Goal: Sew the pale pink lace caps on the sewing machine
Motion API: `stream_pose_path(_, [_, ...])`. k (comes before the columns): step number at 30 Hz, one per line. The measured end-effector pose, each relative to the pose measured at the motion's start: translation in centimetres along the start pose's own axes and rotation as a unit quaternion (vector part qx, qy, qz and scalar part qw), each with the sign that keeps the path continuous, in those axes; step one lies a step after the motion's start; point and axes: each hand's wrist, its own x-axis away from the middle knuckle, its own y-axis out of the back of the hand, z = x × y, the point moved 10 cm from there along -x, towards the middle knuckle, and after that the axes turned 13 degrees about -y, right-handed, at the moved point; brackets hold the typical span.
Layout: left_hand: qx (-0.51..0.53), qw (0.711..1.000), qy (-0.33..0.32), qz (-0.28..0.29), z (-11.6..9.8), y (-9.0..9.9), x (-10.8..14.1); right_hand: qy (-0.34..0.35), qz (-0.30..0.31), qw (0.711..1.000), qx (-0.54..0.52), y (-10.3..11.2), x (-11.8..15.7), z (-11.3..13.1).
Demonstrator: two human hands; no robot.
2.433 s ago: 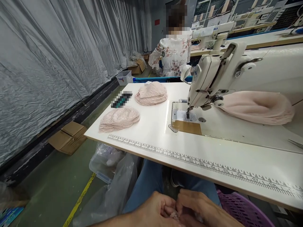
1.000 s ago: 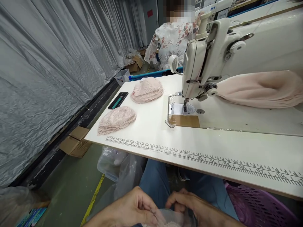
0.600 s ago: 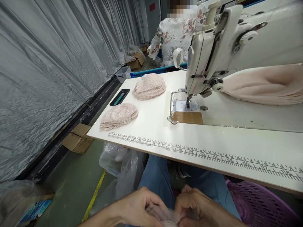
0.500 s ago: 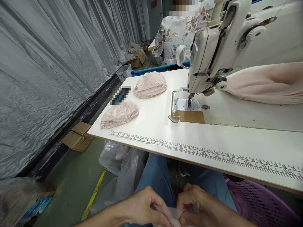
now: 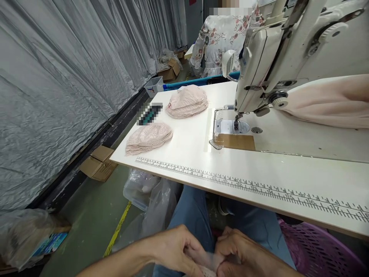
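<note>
Low at the bottom edge, over the lap, my left hand (image 5: 180, 250) and my right hand (image 5: 235, 252) are close together. Both have curled fingers closed on a pale pink lace fabric (image 5: 208, 271), most of which is cut off by the frame. On the white table (image 5: 184, 154) lie two stacks of pale pink pieces, a lacy one (image 5: 149, 138) nearer and another (image 5: 187, 101) farther back. The white sewing machine (image 5: 259, 65) stands to the right, its needle area over the metal plate with nothing under it.
Pink fabric (image 5: 331, 100) lies behind the machine head. A purple basket (image 5: 323, 250) is under the table at right, plastic bags (image 5: 160, 204) below at left. Cardboard box (image 5: 98, 163) on the floor. Another person (image 5: 221, 42) is across the table. A printed ruler runs along the front edge.
The view has shifted slightly, so the table and machine appear a little farther right. Both hands remain closed on the fabric, with more lace visible between them.
</note>
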Motion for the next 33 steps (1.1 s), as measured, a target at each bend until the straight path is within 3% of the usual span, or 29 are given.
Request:
stream_pose_path(8, [0.058, 0.998, 0.011, -0.002, 1.0, -0.6, -0.9, 0.025, 0.031, 0.997, -0.064, 1.1, 1.3, -1.4])
stream_pose_path(14, [0.059, 0.998, 0.022, -0.028, 0.9, 0.6, -0.2, -0.017, -0.048, 0.998, -0.035, 2.0, 2.3, -1.3])
stream_pose_path(20, [0.061, 0.997, 0.020, -0.039, 1.0, 0.9, 0.6, -0.008, -0.047, 0.996, -0.071, 1.0, 1.2, -1.4])
stream_pose_path(29, [0.005, 1.000, 0.001, 0.027, 0.2, -0.4, -0.2, 0.044, -0.006, 0.991, -0.130, -0.1, -0.2, -1.0])
stream_pose_path(33, [-0.011, 1.000, -0.001, 0.027, -0.1, -0.9, -0.8, 0.038, 0.053, 0.985, -0.157, -0.1, 0.1, -1.3])
